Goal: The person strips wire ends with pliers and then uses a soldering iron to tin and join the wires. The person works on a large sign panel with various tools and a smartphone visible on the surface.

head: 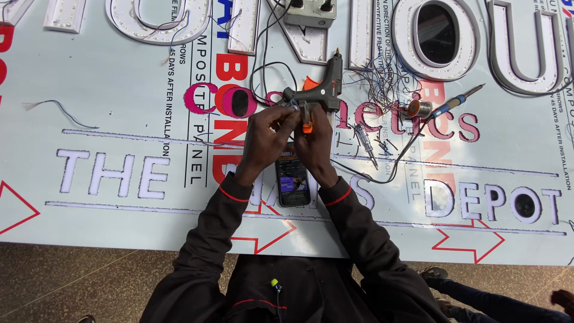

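The head camera looks straight down on a large sign panel (119, 78) lying flat, its protective film printed in black, red and pink, with cut-out letters glowing white across the near half. At the middle of the picture the left hand (267, 136) and the right hand (315, 139) meet — fingers pinched together around thin wires (291, 105) and a small orange-handled tool (307, 124). The right hand seems closed on that tool, the left on the wire ends, though the fingers overlap so much that I cannot tell exactly which strand each one clamps. The wires sit just above the panel, directly in front of the person, between the hands and the glue gun.

That black glue gun (323, 87) rests just beyond the hands, nozzle pointing far. A phone (292, 179) lies on the panel under the wrists, screen lit. To the right are a soldering iron (457, 101) with a blue grip, a roll of solder (420, 109) beside it, and a tangle of loose wire offcuts (376, 78). A power strip (310, 12) sits at the far edge, among raised channel letters (436, 36) studded with small lights.

Judging by this view, the lower letters are already lit, while the far channel letters have bare leads trailing from them — so the wiring looks partly done, with joints still to be made.
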